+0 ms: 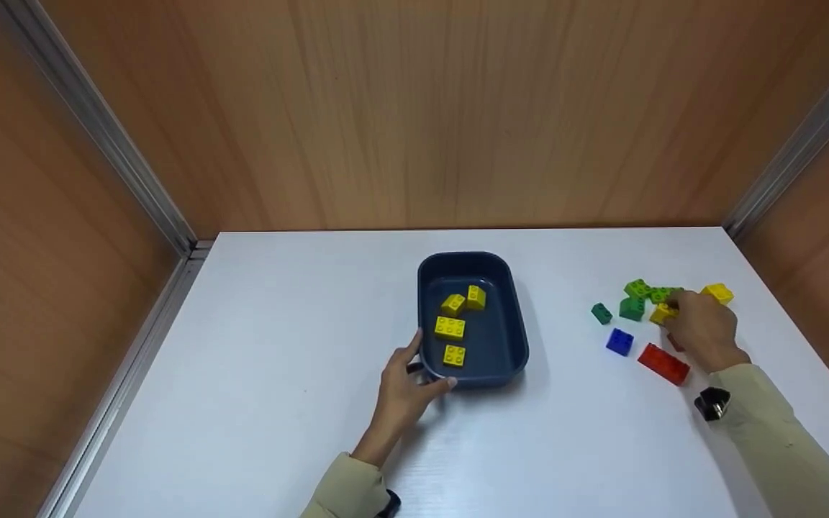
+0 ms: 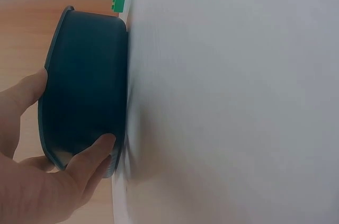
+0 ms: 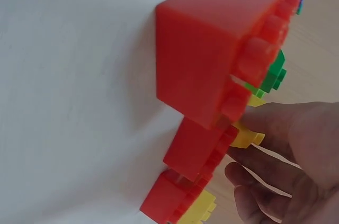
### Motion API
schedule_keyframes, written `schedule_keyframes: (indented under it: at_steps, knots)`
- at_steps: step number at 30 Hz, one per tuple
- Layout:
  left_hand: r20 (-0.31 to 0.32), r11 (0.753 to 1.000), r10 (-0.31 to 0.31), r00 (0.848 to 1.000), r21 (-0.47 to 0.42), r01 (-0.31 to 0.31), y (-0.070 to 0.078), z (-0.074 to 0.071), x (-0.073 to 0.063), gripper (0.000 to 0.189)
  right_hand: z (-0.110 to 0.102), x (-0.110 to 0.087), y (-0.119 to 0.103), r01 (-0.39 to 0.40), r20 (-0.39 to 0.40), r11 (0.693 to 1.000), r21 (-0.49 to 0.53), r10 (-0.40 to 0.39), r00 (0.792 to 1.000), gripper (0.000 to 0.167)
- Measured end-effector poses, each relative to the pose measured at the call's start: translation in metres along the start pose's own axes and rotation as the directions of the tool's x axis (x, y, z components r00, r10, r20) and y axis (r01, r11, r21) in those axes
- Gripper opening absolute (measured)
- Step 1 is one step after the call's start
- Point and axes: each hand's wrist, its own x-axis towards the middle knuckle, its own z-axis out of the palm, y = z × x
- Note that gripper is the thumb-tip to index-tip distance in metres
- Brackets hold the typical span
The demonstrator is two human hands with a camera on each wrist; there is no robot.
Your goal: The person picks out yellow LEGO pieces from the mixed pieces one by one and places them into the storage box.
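Observation:
A deep dark blue dish (image 1: 508,338) stands on the white table with several yellow bricks (image 1: 450,328) in it. My left hand (image 1: 401,392) grips its near left corner, thumb at the near rim and a finger along the left side; the left wrist view shows the hand (image 2: 50,176) around the dish's end (image 2: 87,86). At the right, my right hand (image 1: 706,327) pinches a yellow brick (image 1: 662,314) between thumb and fingers. The right wrist view shows that yellow brick (image 3: 246,136) at the fingertips, partly hidden behind red bricks (image 3: 198,147).
Around the right hand lie green bricks (image 1: 632,309), a blue brick (image 1: 619,342), a long red brick (image 1: 663,364) and another yellow brick (image 1: 717,293). Wooden panels (image 1: 458,115) wall the table at the back and sides.

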Motion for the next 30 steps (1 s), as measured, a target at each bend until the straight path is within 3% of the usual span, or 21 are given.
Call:
schedule_keyframes:
  at_steps: [12,21,30]
  knots:
    - [-0.004,1.0,-0.019,1.0,-0.001,0.019,0.0,0.0,0.0,0.098,-0.011,-0.006,-0.026,0.085,-0.094,0.996,0.022,-0.082,0.992,0.042]
    - [-0.003,1.0,-0.017,1.0,-0.005,0.017,0.0,-0.001,0.001,0.099,-0.018,-0.01,-0.061,0.116,-0.062,0.992,0.056,-0.112,0.992,0.041]
    - [-0.004,1.0,0.002,1.0,0.014,-0.002,0.0,-0.001,0.003,0.098,-0.019,-0.013,-0.097,0.254,-0.148,0.967,0.027,-0.247,0.958,0.033]
